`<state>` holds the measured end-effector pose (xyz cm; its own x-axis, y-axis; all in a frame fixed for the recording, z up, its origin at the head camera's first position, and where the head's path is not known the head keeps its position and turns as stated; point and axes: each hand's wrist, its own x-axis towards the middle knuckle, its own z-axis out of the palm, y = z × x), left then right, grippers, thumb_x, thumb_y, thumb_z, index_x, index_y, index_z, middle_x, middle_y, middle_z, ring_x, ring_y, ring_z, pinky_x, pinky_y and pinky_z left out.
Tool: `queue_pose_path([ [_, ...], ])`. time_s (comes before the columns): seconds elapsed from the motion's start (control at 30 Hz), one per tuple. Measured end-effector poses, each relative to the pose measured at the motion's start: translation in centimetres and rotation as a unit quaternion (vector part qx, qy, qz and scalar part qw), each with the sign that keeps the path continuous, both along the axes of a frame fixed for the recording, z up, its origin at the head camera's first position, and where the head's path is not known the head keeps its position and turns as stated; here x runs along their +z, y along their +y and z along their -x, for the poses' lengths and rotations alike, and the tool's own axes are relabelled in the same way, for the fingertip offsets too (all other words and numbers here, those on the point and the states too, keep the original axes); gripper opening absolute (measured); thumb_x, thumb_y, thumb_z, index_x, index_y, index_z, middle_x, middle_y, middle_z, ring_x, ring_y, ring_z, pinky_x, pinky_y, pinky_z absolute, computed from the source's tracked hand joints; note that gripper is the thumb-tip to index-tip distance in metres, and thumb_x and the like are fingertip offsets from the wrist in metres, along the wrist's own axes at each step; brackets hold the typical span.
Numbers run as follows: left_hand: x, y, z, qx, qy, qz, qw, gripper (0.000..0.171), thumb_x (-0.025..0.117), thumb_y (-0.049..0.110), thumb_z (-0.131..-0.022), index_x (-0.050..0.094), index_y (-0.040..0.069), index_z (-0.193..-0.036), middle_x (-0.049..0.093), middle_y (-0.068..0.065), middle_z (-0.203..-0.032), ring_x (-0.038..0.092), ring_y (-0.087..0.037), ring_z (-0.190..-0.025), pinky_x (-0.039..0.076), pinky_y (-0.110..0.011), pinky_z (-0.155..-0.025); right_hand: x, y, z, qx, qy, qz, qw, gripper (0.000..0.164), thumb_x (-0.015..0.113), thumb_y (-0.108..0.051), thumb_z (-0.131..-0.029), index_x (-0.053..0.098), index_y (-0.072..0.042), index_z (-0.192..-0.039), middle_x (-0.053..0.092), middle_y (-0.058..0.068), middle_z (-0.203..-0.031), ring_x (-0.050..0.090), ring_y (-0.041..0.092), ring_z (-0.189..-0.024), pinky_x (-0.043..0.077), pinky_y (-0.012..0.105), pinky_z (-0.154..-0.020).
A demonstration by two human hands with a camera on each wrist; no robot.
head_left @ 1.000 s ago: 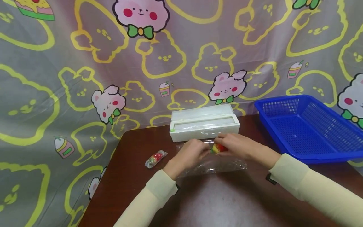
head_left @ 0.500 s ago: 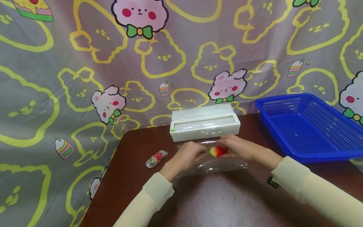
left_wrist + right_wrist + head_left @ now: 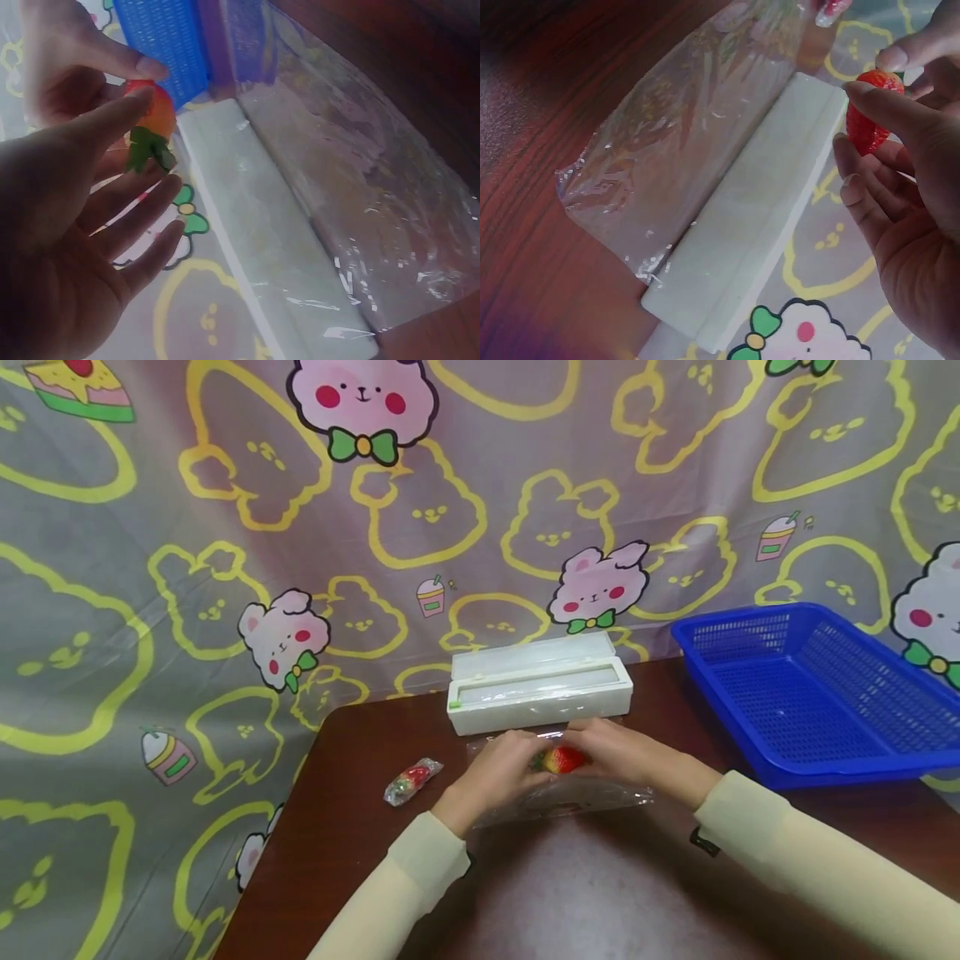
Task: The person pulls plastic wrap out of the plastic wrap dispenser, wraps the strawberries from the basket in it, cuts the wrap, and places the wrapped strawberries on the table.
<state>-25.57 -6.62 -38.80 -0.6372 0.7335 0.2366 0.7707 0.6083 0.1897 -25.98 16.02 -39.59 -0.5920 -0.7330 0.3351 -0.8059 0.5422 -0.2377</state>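
A red strawberry (image 3: 562,760), yellowish toward its green leaves, is held above a sheet of clear plastic film (image 3: 573,802) on the table. My left hand (image 3: 504,767) pinches its leafy end with the thumb in front. From the other side my right hand (image 3: 626,750) grips the red tip between thumb and fingers. In the left wrist view the strawberry's leaves (image 3: 148,150) point down toward my left fingers. Both thumbs cover part of the fruit. A second strawberry (image 3: 412,781), wrapped in film, lies to the left of my left hand.
Behind the hands stands a white cling film box (image 3: 540,708) with its lid raised; the film extends from its front. A blue plastic basket (image 3: 795,768) sits at the right. A patterned curtain (image 3: 495,485) hangs behind the brown table (image 3: 352,735).
The strawberry has shifted slightly left with my right hand. Half a second ago my left fingers were near its leaves; now they close in on it. Box, basket and wrapped strawberry stay put.
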Motion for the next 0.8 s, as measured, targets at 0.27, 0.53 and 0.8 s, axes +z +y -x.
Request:
queue_pose_path([
  [0.27,-1.7,-0.2,2.0,-0.008,-0.01,-0.007,0.9999,0.029,0.085,0.02,-0.086,0.075,0.015,-0.113,0.075,0.005,-0.1,0.069,-0.013,-0.09,0.054,-0.025,-0.08,-1.4,-0.5,1.5,0.011,-0.007,0.014,1.0,0.038,0.089,-0.008,-0.078,0.073,-0.005,-0.112,0.07,0.003,-0.095,0.064,0.014,-0.082,0.057,0.031,-0.073],
  [0.53,-4.0,-0.1,3.5,-0.006,-0.034,0.015,0.9993,0.02,0.084,0.018,-0.086,0.074,0.011,-0.102,0.074,0.004,-0.092,0.067,-0.012,-0.084,0.052,-0.023,-0.078,-4.0,-1.3,3.0,0.013,-0.026,0.0,1.0,0.029,0.086,0.0,-0.076,0.073,-0.004,-0.102,0.072,0.004,-0.09,0.066,0.017,-0.082,0.057,0.034,-0.074],
  [0.8,-5.4,-0.1,3.9,0.022,-0.042,0.056,0.9973,0.027,0.085,0.025,-0.085,0.073,0.011,-0.105,0.072,0.004,-0.093,0.063,-0.009,-0.085,0.052,-0.025,-0.08,-5.3,-1.8,3.3,0.007,-0.019,-0.054,0.998,0.05,0.089,-0.002,-0.073,0.071,-0.01,-0.119,0.073,0.004,-0.11,0.068,0.022,-0.099,0.057,0.043,-0.086],
])
